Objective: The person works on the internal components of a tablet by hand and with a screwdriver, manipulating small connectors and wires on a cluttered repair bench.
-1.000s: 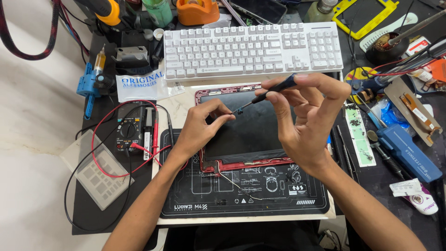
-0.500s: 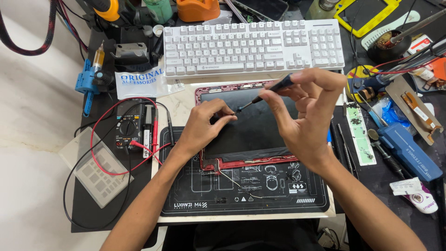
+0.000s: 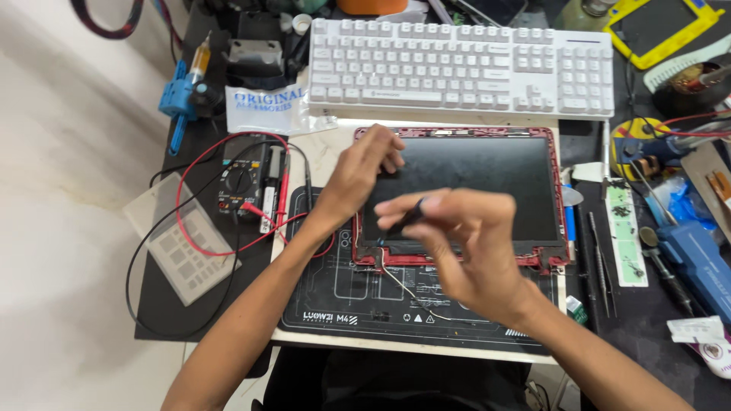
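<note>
A dark screen panel in a red frame [image 3: 472, 183] lies on a black work mat [image 3: 335, 293]. My left hand [image 3: 362, 171] rests with its fingertips on the panel's upper left corner. My right hand [image 3: 464, 247] hovers over the panel's lower left part and pinches a thin black screwdriver [image 3: 403, 221], its tip pointing down toward the lower left corner of the frame. A thin white wire [image 3: 400, 285] trails from the frame's bottom edge across the mat.
A white keyboard [image 3: 457, 68] lies behind the panel. A black multimeter [image 3: 244, 183] with red leads sits to the left, beside a clear plastic grid tray [image 3: 183, 243]. Tweezers, a strip of screws [image 3: 624, 232] and blue tools crowd the right side.
My right hand has come down and left from the panel's upper right to its lower left with the screwdriver. My left hand has shifted up to the top left corner. The view moved closer.
</note>
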